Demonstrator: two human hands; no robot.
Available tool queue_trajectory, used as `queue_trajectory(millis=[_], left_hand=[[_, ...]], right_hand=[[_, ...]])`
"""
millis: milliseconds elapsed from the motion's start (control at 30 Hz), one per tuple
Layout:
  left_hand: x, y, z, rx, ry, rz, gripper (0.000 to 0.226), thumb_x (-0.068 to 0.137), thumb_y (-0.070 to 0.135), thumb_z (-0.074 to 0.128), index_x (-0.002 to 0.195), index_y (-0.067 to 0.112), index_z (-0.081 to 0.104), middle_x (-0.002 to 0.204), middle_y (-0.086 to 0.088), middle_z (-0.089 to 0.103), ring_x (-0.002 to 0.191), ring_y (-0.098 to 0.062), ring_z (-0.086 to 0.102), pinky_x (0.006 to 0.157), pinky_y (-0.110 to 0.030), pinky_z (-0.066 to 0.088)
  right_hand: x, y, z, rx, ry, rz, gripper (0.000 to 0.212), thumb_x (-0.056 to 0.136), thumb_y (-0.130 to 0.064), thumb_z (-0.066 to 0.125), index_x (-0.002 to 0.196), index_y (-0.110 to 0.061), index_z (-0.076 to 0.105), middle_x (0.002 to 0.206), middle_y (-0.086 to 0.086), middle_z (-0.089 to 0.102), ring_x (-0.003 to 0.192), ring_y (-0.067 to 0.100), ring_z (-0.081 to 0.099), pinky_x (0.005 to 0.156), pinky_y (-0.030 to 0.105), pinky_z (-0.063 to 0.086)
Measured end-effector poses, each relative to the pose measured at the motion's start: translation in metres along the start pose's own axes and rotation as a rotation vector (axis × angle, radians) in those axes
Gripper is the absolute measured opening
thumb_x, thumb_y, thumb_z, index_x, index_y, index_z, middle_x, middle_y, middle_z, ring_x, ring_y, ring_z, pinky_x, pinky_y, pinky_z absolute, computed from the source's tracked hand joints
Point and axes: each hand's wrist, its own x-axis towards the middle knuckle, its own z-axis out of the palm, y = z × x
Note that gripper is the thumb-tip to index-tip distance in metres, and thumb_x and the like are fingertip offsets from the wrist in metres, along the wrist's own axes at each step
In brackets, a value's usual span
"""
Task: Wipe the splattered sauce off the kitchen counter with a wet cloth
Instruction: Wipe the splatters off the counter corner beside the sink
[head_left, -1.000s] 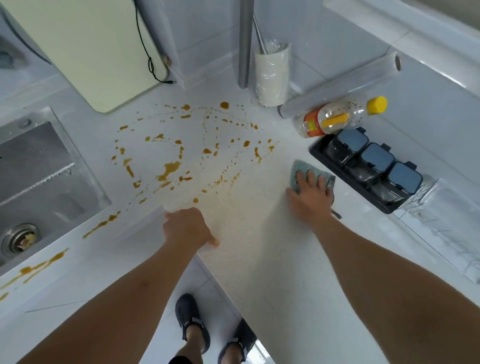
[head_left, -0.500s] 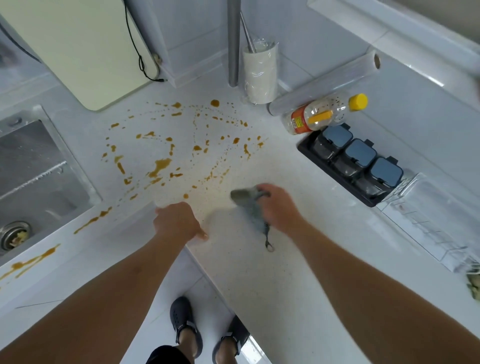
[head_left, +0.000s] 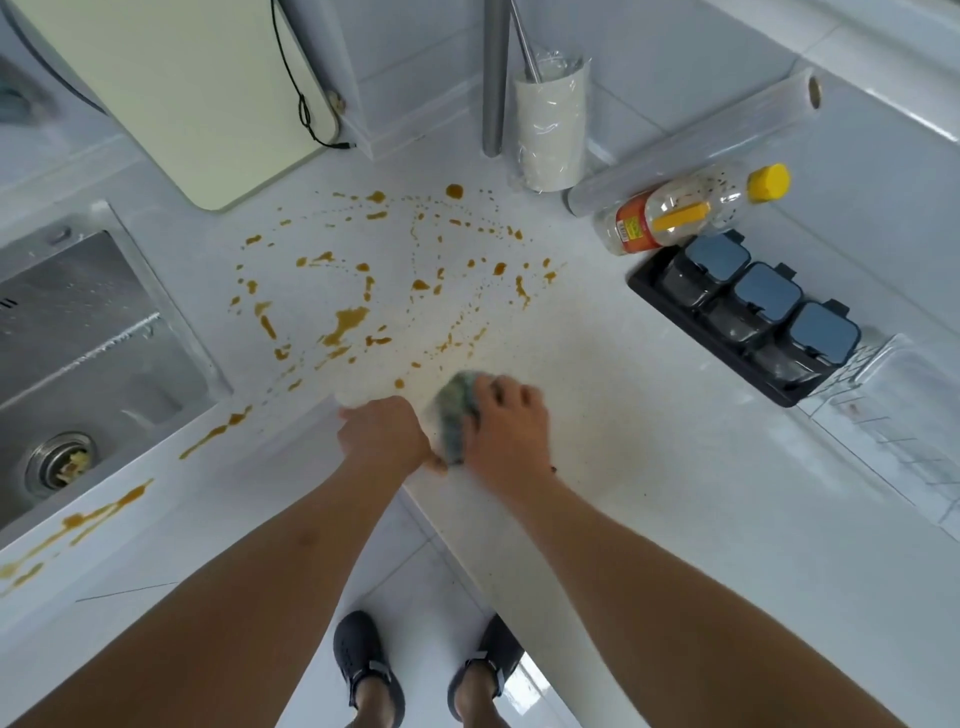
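The right hand (head_left: 506, 426) presses a grey-green cloth (head_left: 454, 410) onto the white worktop (head_left: 649, 493) at its inner front corner, fingers curled over the top of the cloth so the grip has hold of it. The left hand (head_left: 384, 434) rests just beside it at the worktop edge, its fingers curled under; motion blur makes it hard to tell whether that grip holds anything. Brown sauce splatter (head_left: 348, 322) spreads beyond the cloth toward the back wall, with further streaks running along the front rim of the sink (head_left: 78, 338). A yellow-capped bottle (head_left: 691, 210) lies on its side near a black rack of jars (head_left: 748, 306).
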Motion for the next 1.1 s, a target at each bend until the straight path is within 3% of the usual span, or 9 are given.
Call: queue_trajectory(millis=[67,133,233,400,533,700,800,967,1100], left_hand=[[-0.002,-0.002,-0.001,-0.013,0.022,0.022,0.052,0.073,0.051,0.089,0.104,0.016,0.065,0.093,-0.002,0.067,0.095,-0.026,0.067,0.074,-0.033,0.051],[-0.004,-0.003,-0.001,0.005,-0.023,0.036,0.062,0.063,0.061,0.091,0.094,0.017,0.061,0.104,-0.008,0.071,0.105,-0.029,0.067,0.078,-0.035,0.052],[-0.005,-0.008,-0.004,0.040,-0.046,0.070,0.062,0.060,0.066,0.088,0.086,0.017,0.059,0.114,-0.015,0.072,0.117,-0.034,0.065,0.083,-0.036,0.051],[-0.002,-0.024,-0.007,0.094,-0.039,0.227,0.066,0.062,0.077,0.082,0.078,0.017,0.062,0.081,-0.001,0.068,0.086,-0.024,0.068,0.090,-0.037,0.053],[0.005,-0.049,-0.018,0.070,-0.050,0.323,0.073,0.063,0.087,0.074,0.073,0.016,0.056,0.076,-0.001,0.066,0.076,-0.020,0.067,0.074,-0.032,0.054],[0.014,-0.086,-0.025,0.080,0.069,0.400,0.027,0.096,0.041,0.065,0.103,0.015,0.070,0.087,0.003,0.066,0.081,-0.019,0.066,0.072,-0.031,0.053],[0.015,-0.103,-0.032,0.053,0.098,0.396,0.017,0.099,0.025,0.057,0.111,0.016,0.064,0.107,-0.004,0.067,0.099,-0.025,0.066,0.076,-0.031,0.046],[0.028,-0.134,-0.034,-0.049,0.037,0.455,0.028,0.097,0.021,0.053,0.122,0.016,0.065,0.124,-0.002,0.066,0.116,-0.024,0.063,0.092,-0.031,0.047],[0.031,-0.155,-0.031,-0.076,-0.001,0.486,0.033,0.101,0.023,0.053,0.131,0.013,0.064,0.134,-0.004,0.064,0.124,-0.025,0.061,0.103,-0.033,0.046]], right_hand=[[-0.011,-0.007,0.008,-0.051,-0.093,-0.147,0.055,0.097,-0.045,0.043,0.150,-0.028,0.038,0.148,0.004,0.043,0.135,0.032,0.035,0.112,0.047,0.033],[-0.003,0.026,0.007,-0.059,-0.092,-0.130,0.051,0.097,-0.038,0.045,0.148,-0.032,0.042,0.150,0.005,0.042,0.137,0.034,0.036,0.114,0.049,0.034],[0.022,0.096,-0.006,-0.065,0.056,0.200,0.059,0.088,-0.032,0.047,0.146,-0.020,0.048,0.146,0.019,0.044,0.130,0.046,0.043,0.108,0.054,0.040],[0.040,0.127,-0.015,-0.097,-0.046,0.628,0.067,0.100,-0.046,0.025,0.159,-0.017,0.013,0.163,0.019,0.013,0.148,0.043,0.011,0.123,0.054,0.010],[0.037,0.027,0.022,-0.120,-0.041,0.395,0.063,0.100,-0.044,0.025,0.156,-0.016,0.024,0.164,0.020,0.018,0.148,0.046,0.013,0.122,0.056,0.013],[0.006,-0.108,0.053,-0.035,-0.102,0.109,0.064,0.098,-0.036,0.047,0.158,-0.027,0.026,0.168,0.010,0.014,0.155,0.036,0.006,0.126,0.049,0.009],[-0.015,-0.096,0.057,-0.051,-0.150,-0.022,0.061,0.096,-0.018,0.052,0.155,-0.023,0.036,0.166,0.007,0.026,0.154,0.033,0.016,0.124,0.048,0.020],[-0.017,-0.005,0.019,-0.060,-0.089,0.398,0.065,0.093,-0.008,0.042,0.156,-0.021,0.032,0.166,0.006,0.022,0.154,0.029,0.012,0.122,0.042,0.023],[0.026,-0.032,0.024,-0.066,-0.026,0.634,0.056,0.095,-0.017,0.043,0.150,-0.014,0.034,0.154,0.016,0.031,0.145,0.039,0.020,0.117,0.049,0.028]])
